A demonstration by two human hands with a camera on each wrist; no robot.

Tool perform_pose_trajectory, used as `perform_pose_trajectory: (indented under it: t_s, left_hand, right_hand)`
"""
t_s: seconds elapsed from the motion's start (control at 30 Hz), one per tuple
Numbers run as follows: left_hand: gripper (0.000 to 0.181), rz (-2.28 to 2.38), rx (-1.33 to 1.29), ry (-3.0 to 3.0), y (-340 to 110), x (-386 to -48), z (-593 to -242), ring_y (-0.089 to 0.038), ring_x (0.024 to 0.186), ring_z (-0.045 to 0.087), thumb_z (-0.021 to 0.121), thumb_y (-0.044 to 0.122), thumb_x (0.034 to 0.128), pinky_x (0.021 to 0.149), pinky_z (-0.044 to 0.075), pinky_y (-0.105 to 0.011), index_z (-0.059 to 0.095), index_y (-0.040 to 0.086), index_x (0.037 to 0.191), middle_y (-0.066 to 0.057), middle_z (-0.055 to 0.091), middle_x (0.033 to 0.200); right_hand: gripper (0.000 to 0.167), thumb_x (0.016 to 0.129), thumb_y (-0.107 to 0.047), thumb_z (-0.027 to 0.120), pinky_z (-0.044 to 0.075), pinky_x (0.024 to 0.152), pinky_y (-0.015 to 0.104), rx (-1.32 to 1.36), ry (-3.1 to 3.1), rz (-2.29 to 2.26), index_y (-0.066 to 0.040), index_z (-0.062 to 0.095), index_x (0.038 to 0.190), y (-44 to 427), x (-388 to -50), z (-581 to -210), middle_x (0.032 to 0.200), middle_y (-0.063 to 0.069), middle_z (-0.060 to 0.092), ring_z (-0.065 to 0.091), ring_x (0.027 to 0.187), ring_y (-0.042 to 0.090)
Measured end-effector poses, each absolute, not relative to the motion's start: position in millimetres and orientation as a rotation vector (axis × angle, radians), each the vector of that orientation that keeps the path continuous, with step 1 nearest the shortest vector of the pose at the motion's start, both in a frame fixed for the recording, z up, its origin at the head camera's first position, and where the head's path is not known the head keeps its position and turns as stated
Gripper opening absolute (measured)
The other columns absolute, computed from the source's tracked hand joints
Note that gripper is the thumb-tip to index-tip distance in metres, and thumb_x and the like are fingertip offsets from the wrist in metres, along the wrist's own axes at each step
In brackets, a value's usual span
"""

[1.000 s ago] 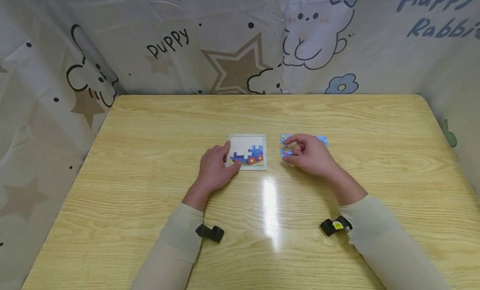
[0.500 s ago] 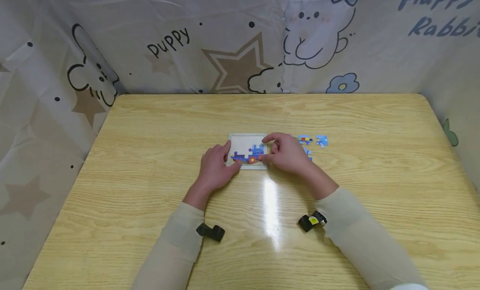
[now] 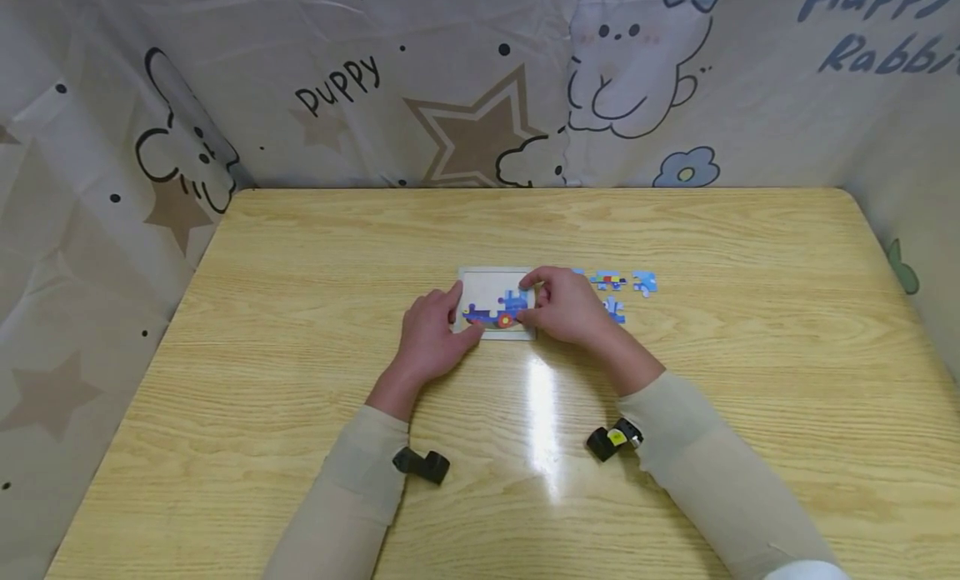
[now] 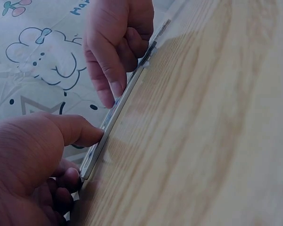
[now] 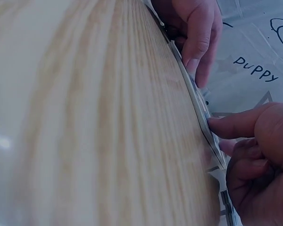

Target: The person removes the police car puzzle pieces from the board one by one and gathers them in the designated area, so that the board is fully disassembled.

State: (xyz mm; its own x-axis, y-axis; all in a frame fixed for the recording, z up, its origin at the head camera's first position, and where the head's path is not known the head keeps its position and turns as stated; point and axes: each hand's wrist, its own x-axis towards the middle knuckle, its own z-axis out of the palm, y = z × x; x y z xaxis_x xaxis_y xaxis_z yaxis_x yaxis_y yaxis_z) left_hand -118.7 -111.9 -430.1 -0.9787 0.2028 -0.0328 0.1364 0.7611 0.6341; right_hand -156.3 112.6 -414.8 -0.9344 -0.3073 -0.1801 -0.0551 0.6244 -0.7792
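Observation:
A small square jigsaw puzzle tray (image 3: 495, 335) lies on the table, partly filled with pieces that show a blue train (image 3: 498, 317) with red wheels. At its left side, my left hand (image 3: 427, 334) grips the rim, thumb over the front and index finger along the edge. My right hand (image 3: 566, 305) holds the right side, its thumb and index finger spread on the tray's right part and the other fingers curled. No loose piece shows between them. In the left wrist view, both my left hand (image 4: 33, 160) and the right hand (image 4: 115, 44) touch the tray.
Loose blue puzzle pieces lie right of the tray: one with a colored strip (image 3: 608, 280), one at the far right (image 3: 643, 282), and one nearer (image 3: 615, 309). My right hand partly hides others. A printed curtain (image 3: 465, 88) stands behind the wooden table (image 3: 337, 247).
My right hand has moved left from the loose pieces to the tray's right side, uncovering several pieces. My left hand has stayed on the tray's left side.

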Motion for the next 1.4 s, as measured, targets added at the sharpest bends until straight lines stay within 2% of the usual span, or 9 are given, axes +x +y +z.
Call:
perform_pose_trajectory:
  t_s: [0.43, 0.83, 1.4]
  left_hand:
    - [0.072, 1.011, 0.288, 2.861, -111.1, -117.4, -427.8, -0.026, 0.08, 0.04, 0.07, 0.029, 0.0919, 0.079, 0.027, -0.041, 0.041, -0.001, 0.15, -0.007, 0.046, 0.086]
    - [0.071, 1.016, 0.295, 2.865, -111.0, -118.1, -430.0, -0.026, 0.081, 0.04, 0.071, 0.028, 0.091, 0.079, 0.028, -0.041, 0.042, -0.002, 0.149, -0.007, 0.046, 0.086]
    - [0.073, 0.984, 0.284, 2.877, -111.9, -118.0, -430.7, -0.026, 0.082, 0.041, 0.071, 0.029, 0.0903, 0.081, 0.028, -0.043, 0.042, -0.001, 0.15, -0.006, 0.047, 0.086]
  right_hand:
    - [0.036, 0.084, -0.018, 0.081, 0.037, 0.054, 0.033, -0.257, 2.555, -1.162, -0.007, 0.066, 0.115, 112.9, -156.3, -412.4, 0.065, 0.004, 0.053, 0.046, 0.054, 0.018]
    - [0.036, 0.084, -0.018, 0.081, 0.04, 0.06, 0.036, -0.263, 2.564, -1.114, -0.007, 0.062, 0.113, 112.0, -157.4, -412.0, 0.071, 0.006, 0.055, 0.049, 0.061, 0.02]
    - [0.035, 0.079, -0.019, 0.087, 0.035, 0.055, 0.035, -0.202, 2.636, -1.153, -0.01, 0.068, 0.106, 109.5, -155.6, -411.7, 0.06, 0.003, 0.048, 0.041, 0.052, 0.018]
